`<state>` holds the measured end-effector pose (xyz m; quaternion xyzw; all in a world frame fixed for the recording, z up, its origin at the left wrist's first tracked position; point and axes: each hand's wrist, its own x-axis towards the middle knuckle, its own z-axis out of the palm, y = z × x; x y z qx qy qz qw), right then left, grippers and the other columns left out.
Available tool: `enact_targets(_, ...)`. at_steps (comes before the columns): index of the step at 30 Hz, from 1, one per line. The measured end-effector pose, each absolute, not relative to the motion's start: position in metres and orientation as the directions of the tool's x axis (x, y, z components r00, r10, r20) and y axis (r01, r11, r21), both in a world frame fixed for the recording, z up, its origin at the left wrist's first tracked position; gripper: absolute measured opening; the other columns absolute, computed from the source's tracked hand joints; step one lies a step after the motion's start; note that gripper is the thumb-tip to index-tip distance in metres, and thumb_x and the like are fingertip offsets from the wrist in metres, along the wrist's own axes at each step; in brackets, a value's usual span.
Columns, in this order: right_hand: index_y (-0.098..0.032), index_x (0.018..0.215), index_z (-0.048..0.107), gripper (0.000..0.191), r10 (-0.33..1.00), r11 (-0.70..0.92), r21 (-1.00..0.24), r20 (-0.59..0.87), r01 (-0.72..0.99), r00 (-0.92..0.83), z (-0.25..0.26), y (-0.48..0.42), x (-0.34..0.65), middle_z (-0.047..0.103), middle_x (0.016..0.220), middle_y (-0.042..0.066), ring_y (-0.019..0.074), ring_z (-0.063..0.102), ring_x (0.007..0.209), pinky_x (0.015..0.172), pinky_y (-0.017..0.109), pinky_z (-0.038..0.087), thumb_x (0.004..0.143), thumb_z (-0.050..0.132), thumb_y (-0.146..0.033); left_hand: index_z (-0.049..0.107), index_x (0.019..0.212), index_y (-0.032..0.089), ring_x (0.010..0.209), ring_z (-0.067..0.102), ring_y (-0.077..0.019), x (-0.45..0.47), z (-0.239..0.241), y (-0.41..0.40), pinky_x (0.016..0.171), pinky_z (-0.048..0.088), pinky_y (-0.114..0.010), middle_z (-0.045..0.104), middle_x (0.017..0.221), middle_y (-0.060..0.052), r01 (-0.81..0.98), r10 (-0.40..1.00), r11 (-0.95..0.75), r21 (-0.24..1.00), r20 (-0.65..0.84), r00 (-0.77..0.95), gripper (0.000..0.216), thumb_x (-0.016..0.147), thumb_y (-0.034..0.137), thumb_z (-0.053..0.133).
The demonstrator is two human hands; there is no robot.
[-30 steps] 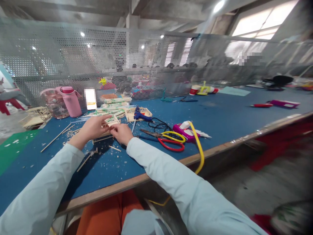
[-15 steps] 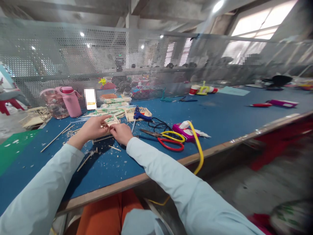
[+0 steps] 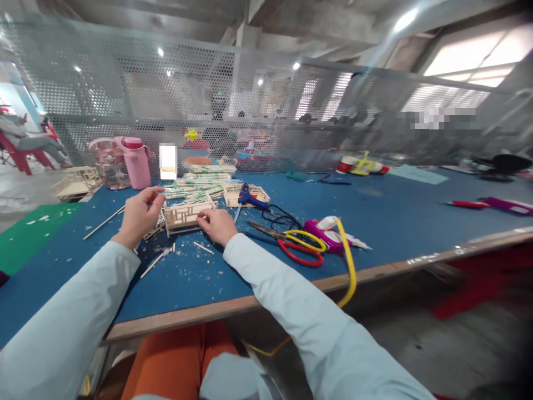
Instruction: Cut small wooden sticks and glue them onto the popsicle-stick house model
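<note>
The small open frame of pale wooden sticks lies left of the middle of the frame, on the blue tabletop. The left hand is just beside its left end, free of it, with fingers loosely bent and parted. The right hand has its fingertips against the right end; whether they pinch a stick or only rest there I cannot tell, since the hand covers that corner.

Behind the frame lie bundles of sticks in clear wrappers with green print, the print too small to read. The purple package at the right edge bears a pale label, blurred and unreadable, and is cut off by the border. A second purple pack with white tissue, right of centre, lies partly beneath a yellow strap.

A blue glue gun partly hides another pale stick frame; to the lower right of these lie scissors with one red and one yellow handle. At left, a pink bottle overlaps a translucent pink bottle. The bright white rectangle beside them is washed out, its edges pixelated.
</note>
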<state>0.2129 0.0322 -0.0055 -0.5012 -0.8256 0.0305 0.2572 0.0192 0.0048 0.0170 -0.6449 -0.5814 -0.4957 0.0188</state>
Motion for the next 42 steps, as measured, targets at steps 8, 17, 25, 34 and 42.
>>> enact_targets(8,-0.022,0.086,0.069,0.023,0.838,0.510,-0.324,0.396,0.797,-0.376,-0.008,0.034,0.214,0.070,0.077,0.003,0.0142,0.060,0.068,0.063,0.022,0.038,0.079,0.049,-0.031,0.063,0.097,0.011,0.072,0.059,-0.0169,0.017,0.005,0.005,0.069,0.044,-0.028,0.068,0.083,-0.008,0.667,0.807,-0.342,0.662,0.570,-0.151,0.038,0.077,0.038,0.045)
enact_targets(17,-0.022,0.086,0.069,0.023,0.837,0.513,-0.345,0.402,0.786,-0.371,-0.010,0.035,0.214,0.070,0.077,0.003,0.0138,0.060,0.069,0.063,0.022,0.039,0.080,0.049,-0.032,0.061,0.101,0.011,0.083,0.057,-0.0186,0.012,0.001,0.004,0.073,0.047,-0.031,0.062,0.102,-0.010,0.557,0.853,-0.406,0.725,0.519,-0.053,0.047,0.079,0.046,0.039)
enact_targets(25,-0.023,0.086,0.069,0.024,0.826,0.524,-0.321,0.416,0.788,-0.380,-0.011,0.036,0.215,0.070,0.077,0.002,0.0145,0.060,0.070,0.062,0.022,0.037,0.080,0.048,-0.033,0.062,0.097,0.017,0.082,0.056,-0.0166,0.009,-0.007,0.008,0.065,0.050,-0.030,0.054,0.112,-0.009,0.664,0.846,-0.452,0.596,0.523,0.106,0.042,0.066,0.044,0.062)
enact_targets(34,-0.023,0.088,0.069,0.025,0.834,0.515,-0.313,0.401,0.798,-0.380,-0.010,0.036,0.214,0.070,0.078,0.003,0.0153,0.060,0.072,0.064,0.023,0.037,0.081,0.046,-0.033,0.062,0.097,0.017,0.090,0.055,-0.0191,0.008,-0.010,0.009,0.067,0.051,-0.031,0.051,0.113,-0.009,0.683,0.840,-0.465,0.562,0.523,0.141,0.041,0.066,0.043,0.061)
enact_targets(42,-0.023,0.089,0.067,0.024,0.839,0.509,-0.328,0.396,0.796,-0.374,-0.008,0.035,0.214,0.069,0.080,0.002,0.0147,0.060,0.074,0.066,0.022,0.038,0.083,0.046,-0.032,0.062,0.098,0.017,0.089,0.055,-0.0188,0.009,-0.009,0.008,0.067,0.051,-0.030,0.050,0.113,-0.009,0.679,0.843,-0.465,0.568,0.517,0.145,0.040,0.067,0.043,0.059)
